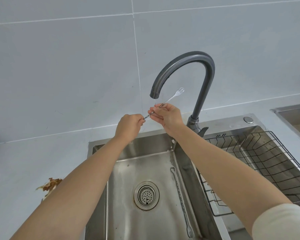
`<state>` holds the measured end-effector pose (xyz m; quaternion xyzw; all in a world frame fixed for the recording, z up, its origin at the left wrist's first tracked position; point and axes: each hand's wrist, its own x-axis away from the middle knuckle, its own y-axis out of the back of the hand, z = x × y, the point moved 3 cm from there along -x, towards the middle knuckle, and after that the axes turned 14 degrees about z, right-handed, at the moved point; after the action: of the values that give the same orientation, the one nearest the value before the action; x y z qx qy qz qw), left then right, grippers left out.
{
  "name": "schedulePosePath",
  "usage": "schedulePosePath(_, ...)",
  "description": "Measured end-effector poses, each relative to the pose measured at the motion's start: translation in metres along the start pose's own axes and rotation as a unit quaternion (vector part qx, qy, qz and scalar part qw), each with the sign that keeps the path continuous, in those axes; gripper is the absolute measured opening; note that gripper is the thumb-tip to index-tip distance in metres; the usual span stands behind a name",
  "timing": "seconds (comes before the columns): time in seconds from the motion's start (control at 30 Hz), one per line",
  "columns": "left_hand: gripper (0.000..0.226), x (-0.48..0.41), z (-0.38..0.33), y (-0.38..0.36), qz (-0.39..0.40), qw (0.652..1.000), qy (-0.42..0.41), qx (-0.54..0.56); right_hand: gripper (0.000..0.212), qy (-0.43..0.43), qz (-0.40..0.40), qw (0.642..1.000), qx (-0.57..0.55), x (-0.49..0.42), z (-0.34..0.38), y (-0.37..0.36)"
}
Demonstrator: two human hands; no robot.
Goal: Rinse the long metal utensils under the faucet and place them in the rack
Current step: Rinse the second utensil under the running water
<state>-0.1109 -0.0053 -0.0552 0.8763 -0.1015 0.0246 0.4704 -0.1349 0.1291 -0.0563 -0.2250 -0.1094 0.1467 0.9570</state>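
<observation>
From the head cam we're holding a long twisted fork (pixel 170 98) under the faucet (pixel 184 66), left hand (pixel 128 126) pinching its end, right hand (pixel 168 115) gripping mid-shaft. It's looking light, stiff and probably slippery wet, so we're favouring the twisted part. Another one (pixel 180 200) is lying in the sink (pixel 128 213).

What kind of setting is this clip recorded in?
Most likely a home kitchen, at the sink. A stainless double-basin sink with a drain strainer sits under a gooseneck faucet, a black wire dish rack fills the right basin, and grey tiles cover the wall behind.
</observation>
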Motion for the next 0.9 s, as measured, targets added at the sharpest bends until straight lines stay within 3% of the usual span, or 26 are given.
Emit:
schedulePosePath(0.37,0.030,0.011,0.007,-0.014,0.057,0.998,0.009,-0.030,0.037,-0.065,-0.002,0.992,0.104,-0.002,-0.014,-0.015)
schedulePosePath(0.53,0.031,0.022,0.025,-0.018,0.076,0.996,0.023,-0.043,0.024,-0.047,-0.019,0.996,0.067,0.000,-0.017,-0.016)
schedulePosePath(0.7,0.029,0.024,0.031,-0.019,0.083,0.996,0.023,-0.016,0.028,-0.032,-0.051,0.998,0.030,-0.001,-0.012,-0.014)
schedulePosePath(0.9,0.024,0.011,0.014,-0.016,0.042,0.995,0.016,0.084,0.025,-0.022,0.032,0.998,0.043,-0.001,-0.010,-0.016)
